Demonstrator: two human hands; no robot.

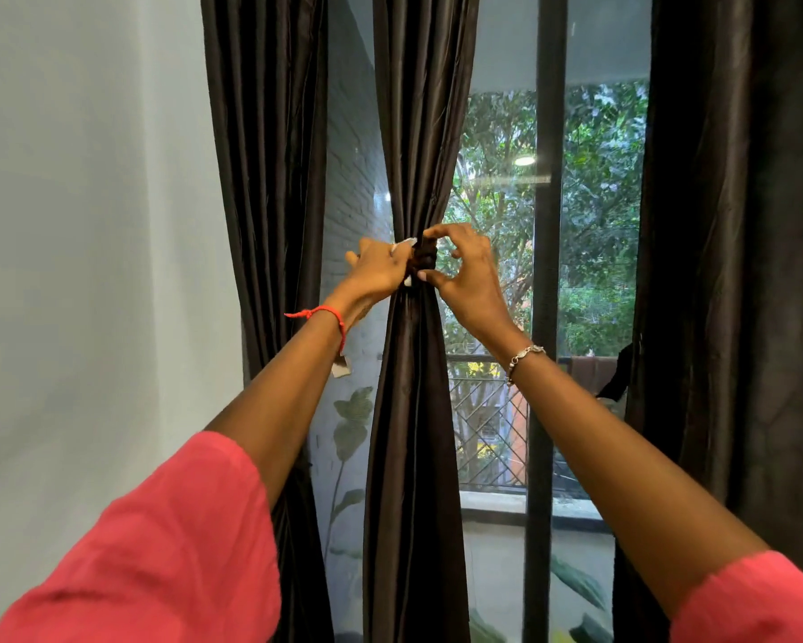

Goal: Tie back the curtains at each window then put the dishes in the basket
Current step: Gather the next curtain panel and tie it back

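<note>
A dark brown curtain (416, 132) hangs in the middle of the window, gathered into a narrow waist at chest height. A dark tie-back band (424, 259) wraps that waist, with a bit of white showing at its left. My left hand (378, 271) grips the band from the left side. My right hand (467, 276) pinches it from the right with thumb and curled fingers. Both arms reach forward, in pink sleeves. No dishes or basket are in view.
Another dark curtain (269, 178) hangs loose at the left beside a white wall (88, 225). A third curtain (738, 271) hangs at the right. A dark window frame post (546, 271) stands behind my right wrist, with trees outside.
</note>
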